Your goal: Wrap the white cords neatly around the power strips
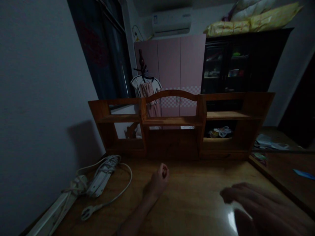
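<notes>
My left hand (157,182) is curled into a fist over the wooden desktop (187,193), just in front of the middle of the wooden desk shelf (172,144). Nothing shows between its fingers. On the right, my right hand (261,206) is slightly blurred, fingers stretched out and thumb apart, above the desk. It appears to hold nothing. To the left of my left hand lies a white power strip (100,180) wrapped in its own cord, with its plug (87,213) toward the near side.
A longer white strip (56,209) with cord lies along the left wall. Beyond the shelf stand a pink wardrobe (169,65), a coat rack with hanging clothes (147,86) and a dark cabinet (258,62). Right of the desk is a lower wooden surface (283,170) with a blue item (304,173).
</notes>
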`<state>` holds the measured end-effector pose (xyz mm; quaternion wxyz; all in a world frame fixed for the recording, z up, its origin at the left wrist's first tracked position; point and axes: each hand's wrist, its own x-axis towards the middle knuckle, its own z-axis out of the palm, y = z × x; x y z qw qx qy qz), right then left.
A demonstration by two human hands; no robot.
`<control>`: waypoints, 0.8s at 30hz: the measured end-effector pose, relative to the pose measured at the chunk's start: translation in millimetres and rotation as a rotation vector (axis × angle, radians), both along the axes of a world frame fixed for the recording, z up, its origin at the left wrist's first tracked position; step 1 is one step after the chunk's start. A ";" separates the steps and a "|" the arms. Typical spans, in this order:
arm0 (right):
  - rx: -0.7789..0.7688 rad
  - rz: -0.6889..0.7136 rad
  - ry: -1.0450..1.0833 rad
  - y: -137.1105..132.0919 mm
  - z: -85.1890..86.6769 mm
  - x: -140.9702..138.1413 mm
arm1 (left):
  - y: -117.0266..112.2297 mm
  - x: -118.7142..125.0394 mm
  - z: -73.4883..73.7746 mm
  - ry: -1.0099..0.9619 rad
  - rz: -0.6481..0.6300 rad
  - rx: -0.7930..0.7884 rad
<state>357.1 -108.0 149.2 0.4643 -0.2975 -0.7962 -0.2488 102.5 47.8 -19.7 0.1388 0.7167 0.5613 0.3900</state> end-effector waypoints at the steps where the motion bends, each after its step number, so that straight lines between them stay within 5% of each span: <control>1: 0.033 0.003 -0.010 19.2 -9.2 0.9 | -0.9 0.5 0.0 -0.012 -0.008 -0.012; 3: 0.049 0.019 -0.052 58.2 -42.8 8.6 | -3.5 1.7 0.6 -0.042 -0.034 -0.038; 6: -0.217 -0.044 -0.114 100.3 -109.4 29.1 | -6.6 3.0 3.7 -0.074 -0.094 -0.076; 10: -0.608 -0.081 -0.016 112.4 -160.3 47.0 | -6.9 1.8 10.5 -0.092 -0.137 -0.175; 18: -0.924 -0.062 0.138 104.1 -158.0 35.2 | -3.3 2.4 5.9 -0.202 -0.148 -0.226; 24: -0.985 -0.071 0.182 108.9 -151.2 45.1 | -1.8 2.1 4.5 -0.078 -0.102 -0.213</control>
